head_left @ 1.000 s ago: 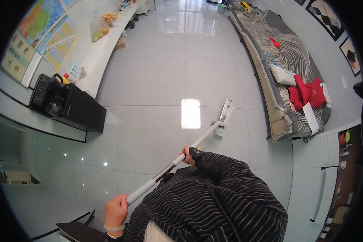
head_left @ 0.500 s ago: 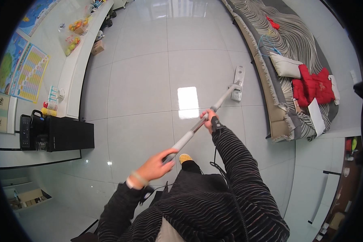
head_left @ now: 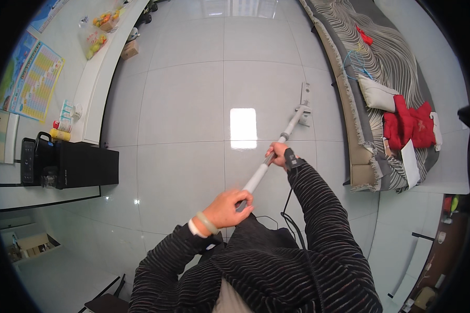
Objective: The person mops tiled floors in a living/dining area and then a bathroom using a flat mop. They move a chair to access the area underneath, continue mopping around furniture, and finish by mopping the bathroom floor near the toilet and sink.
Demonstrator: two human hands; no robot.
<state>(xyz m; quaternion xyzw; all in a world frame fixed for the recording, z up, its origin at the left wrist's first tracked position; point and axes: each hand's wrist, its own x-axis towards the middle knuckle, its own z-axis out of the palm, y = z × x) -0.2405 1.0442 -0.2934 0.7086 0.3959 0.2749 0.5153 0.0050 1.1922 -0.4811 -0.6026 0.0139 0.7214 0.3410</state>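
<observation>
A flat mop (head_left: 255, 177) with a white and grey pole runs slantwise from my body to the upper right. My left hand (head_left: 227, 207) is wrapped round the grey grip at the pole's near end. Farther along, my right hand (head_left: 280, 154) closes round the metal stretch of the pole. The mop's long narrow head (head_left: 305, 96) lies on the tiled floor (head_left: 183, 104), left of the sofa. A pale bangle circles my left wrist, and a dark band with a small device is on my right wrist.
Along the right stands a sofa (head_left: 352, 135) with a striped cover, a pillow (head_left: 377, 94) and red clothing (head_left: 410, 122). On the left are a white counter (head_left: 100, 99) with bagged fruit (head_left: 95, 44) and a black box-shaped appliance (head_left: 89, 168). A cardboard box (head_left: 130, 50) sits beside the counter's base.
My left hand has moved right and slightly up with the pole's near end, so the pole stands steeper. My right hand has shifted a little right. The mop head has moved slightly left.
</observation>
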